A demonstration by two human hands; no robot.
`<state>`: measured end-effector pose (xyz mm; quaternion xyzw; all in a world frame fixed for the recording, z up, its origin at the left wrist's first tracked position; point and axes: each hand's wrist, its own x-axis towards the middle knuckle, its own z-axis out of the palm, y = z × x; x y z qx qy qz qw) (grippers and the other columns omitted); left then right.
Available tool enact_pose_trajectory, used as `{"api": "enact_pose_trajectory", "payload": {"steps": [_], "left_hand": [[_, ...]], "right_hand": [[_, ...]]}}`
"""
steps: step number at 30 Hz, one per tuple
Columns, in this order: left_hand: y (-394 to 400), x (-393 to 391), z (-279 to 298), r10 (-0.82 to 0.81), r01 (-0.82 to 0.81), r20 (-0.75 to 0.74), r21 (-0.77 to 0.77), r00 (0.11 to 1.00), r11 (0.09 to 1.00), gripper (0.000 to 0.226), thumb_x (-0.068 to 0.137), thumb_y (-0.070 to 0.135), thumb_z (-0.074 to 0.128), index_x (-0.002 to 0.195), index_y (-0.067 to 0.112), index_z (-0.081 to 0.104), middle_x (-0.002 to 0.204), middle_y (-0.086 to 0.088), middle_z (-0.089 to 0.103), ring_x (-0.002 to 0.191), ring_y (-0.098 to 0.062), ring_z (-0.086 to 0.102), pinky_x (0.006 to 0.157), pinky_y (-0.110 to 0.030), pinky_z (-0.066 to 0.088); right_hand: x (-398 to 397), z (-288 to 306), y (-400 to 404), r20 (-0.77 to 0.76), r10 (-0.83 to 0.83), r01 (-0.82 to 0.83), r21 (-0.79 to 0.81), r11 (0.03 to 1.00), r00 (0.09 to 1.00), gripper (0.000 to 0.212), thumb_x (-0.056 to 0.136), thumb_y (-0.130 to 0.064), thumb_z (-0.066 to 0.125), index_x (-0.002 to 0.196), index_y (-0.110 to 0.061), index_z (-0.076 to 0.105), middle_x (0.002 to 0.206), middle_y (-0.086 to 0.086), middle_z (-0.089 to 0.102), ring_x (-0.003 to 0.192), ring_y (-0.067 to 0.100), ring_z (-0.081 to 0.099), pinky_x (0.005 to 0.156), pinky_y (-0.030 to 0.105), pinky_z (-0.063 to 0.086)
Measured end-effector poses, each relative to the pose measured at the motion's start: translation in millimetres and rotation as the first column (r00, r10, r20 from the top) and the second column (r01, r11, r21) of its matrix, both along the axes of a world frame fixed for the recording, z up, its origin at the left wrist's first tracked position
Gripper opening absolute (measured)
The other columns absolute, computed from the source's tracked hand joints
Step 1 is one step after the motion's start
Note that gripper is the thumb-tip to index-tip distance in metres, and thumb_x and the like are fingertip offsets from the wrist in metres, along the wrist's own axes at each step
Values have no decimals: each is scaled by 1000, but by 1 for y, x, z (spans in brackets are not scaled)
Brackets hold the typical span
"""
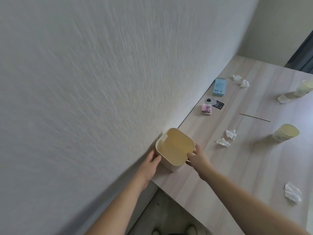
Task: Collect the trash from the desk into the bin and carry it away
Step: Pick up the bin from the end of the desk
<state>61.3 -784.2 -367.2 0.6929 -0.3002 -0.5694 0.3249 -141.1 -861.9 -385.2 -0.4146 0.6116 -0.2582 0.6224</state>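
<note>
bin (175, 148): small cream tub, open top, looks empty inside, sits on the counter (220, 167) at its near-left corner, pushed up against the wall (84, 82); parked out of the way there, judging by the spot.
left hand (153, 161): fingers wrapped on the bin's left side, between bin and wall, gripping it.
right hand (197, 158): fingers hooked over the bin's right rim by the handle notch, gripping too; two-sided hold probably to pull it off the wall and move it toward the trash.
trash near: two crumpled tissues (227, 138) just right of the bin, another tissue (292, 192) at the near right, well apart.
trash far: tissue pair (241, 80) up by the blue box (219, 86), one more scrap (282, 98) beside the far cup (304, 88).
cups: near paper cup (285, 132) tipped on its side, far one also lying over; likely trash.
stick (254, 117): thin wooden skewer lying flat mid-counter.
other bits: pink packet (206, 109), dark tag with round disc (214, 102) close to the wall; trash or not, cannot tell.
stage: judged early, nothing collected yet, all litter on the counter.
risk: light bin, could tip if dragged one-handed; loose tissues easy to knock off the edge.
</note>
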Motion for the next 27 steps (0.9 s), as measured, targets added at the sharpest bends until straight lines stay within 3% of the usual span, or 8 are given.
{"api": "enact_pose_trajectory", "payload": {"steps": [6,10,15,17,20,23,27], "left_hand": [[2,-17,12,-130,140,100,-99,986,985,78,87,41,66,151,35,23,154,14,33,134,-5,35,109,-35,32],[9,-33,19,-155,168,90,-159,984,973,78,79,53,66,147,37,32,148,13,41,135,-5,37,112,-42,33],[8,-46,35,-147,176,160,-181,976,968,45,71,69,59,113,53,55,123,24,59,112,9,53,84,-20,43],[4,-51,40,-157,189,170,-193,973,963,34,73,67,57,104,52,59,116,21,65,105,8,59,84,-20,46],[-3,-59,44,-254,296,223,-181,941,938,37,79,63,54,110,45,58,117,14,65,106,-2,61,89,-25,48],[-6,-67,44,-302,351,281,-143,911,926,39,80,60,56,111,37,59,112,13,67,102,-2,61,79,-20,46],[-10,-65,40,-382,405,211,-80,900,911,38,79,51,67,107,26,65,105,6,72,97,-12,67,84,-29,54]], "right_hand": [[-18,1,10,0,-29,29,-7,1000,1000,51,86,-3,46,131,-25,43,118,3,56,102,22,62,68,26,58],[-38,3,19,-10,-81,81,-22,997,997,48,86,-2,46,128,-24,44,109,2,58,95,19,63,64,26,57],[-68,13,30,1,-46,46,-42,998,999,48,87,-3,45,129,-27,43,116,5,56,97,20,63,68,29,58],[-79,19,36,-16,-17,16,-68,998,1000,49,87,-2,45,129,-27,44,118,4,56,98,21,63,67,28,58],[-92,27,46,-43,28,-33,-114,993,999,49,85,-2,46,127,-28,47,118,3,57,96,23,64,64,28,58],[-105,36,56,-58,52,-59,-136,989,997,47,85,-4,46,124,-31,49,116,0,59,94,20,65,63,26,57],[-117,44,68,-85,39,-49,-121,991,996,46,84,-7,47,119,-36,53,110,-7,62,84,12,68,57,19,54]]}}
